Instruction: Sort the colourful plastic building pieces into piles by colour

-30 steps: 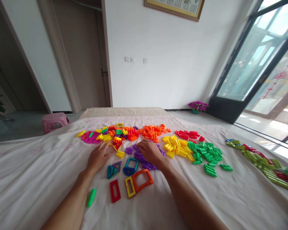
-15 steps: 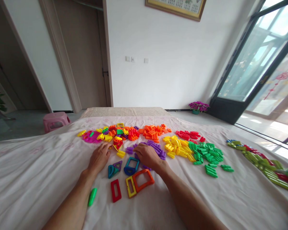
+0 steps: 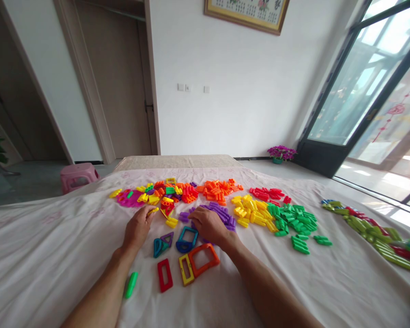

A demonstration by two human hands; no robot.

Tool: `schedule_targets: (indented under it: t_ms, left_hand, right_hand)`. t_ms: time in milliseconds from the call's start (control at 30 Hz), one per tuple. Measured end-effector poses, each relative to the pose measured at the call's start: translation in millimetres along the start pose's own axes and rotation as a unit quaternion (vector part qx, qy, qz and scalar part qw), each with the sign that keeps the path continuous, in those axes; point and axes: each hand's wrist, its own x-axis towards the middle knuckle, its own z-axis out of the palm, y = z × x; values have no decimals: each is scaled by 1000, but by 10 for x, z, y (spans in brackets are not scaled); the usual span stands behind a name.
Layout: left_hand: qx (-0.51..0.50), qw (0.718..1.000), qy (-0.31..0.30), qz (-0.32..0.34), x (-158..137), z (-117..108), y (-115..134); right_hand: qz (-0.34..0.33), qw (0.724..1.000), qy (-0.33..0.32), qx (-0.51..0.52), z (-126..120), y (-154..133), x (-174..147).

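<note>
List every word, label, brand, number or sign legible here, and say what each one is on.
None can be read.
Framed picture: printed characters, too small and blurred to read; the top is cut off.
Red hanging decoration: too blurred to tell whether it bears a sign.
Toy pieces: no lettering can be made out.

Two bare hands (image 3: 136, 228). Purple sticks (image 3: 222, 214): one heap, too jumbled to count. Six o'clock: one orange square frame (image 3: 207, 268), one yellow rectangular frame (image 3: 188, 281). Seven: one red rectangular frame (image 3: 166, 287). Nine: one pink stool (image 3: 77, 170). Twelve: three wall plates (image 3: 207, 89).
</note>
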Motion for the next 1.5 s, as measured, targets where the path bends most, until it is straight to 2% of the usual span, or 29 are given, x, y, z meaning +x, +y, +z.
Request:
schedule_targets:
  t_ms: [133, 300, 500, 633, 900, 1200, 1333, 1500]
  left_hand:
    - [-75, 996, -13, 36, -14, 33, 85]
    - [-119, 990, -76, 27, -39, 47, 214]
    - [-125, 990, -58, 25, -45, 7, 252]
    - [-128, 990, -55, 28, -63, -2, 319]
    - [-153, 985, -64, 37, -87, -17, 471]
    - [-182, 976, -113, 33, -164, 78, 570]
    - [-195, 974, -112, 31, -169, 83, 630]
    - [-207, 972, -111, 28, -172, 89, 629]
  right_hand:
    - [-1, 1000, 14, 12, 15, -21, 1]
    - [-1, 1000, 9, 15, 40, -25, 1]
    - [3, 1000, 1, 22, 53, -25, -11]
    - [2, 999, 17, 39, 69, -48, -20]
    - [-18, 996, 30, 78, 152, -41, -29]
    - [-20, 997, 36, 58, 213, -12, -32]
    - [-36, 998, 18, 44, 252, 4, -19]
    - [-8, 997, 27, 76, 251, -12, -21]
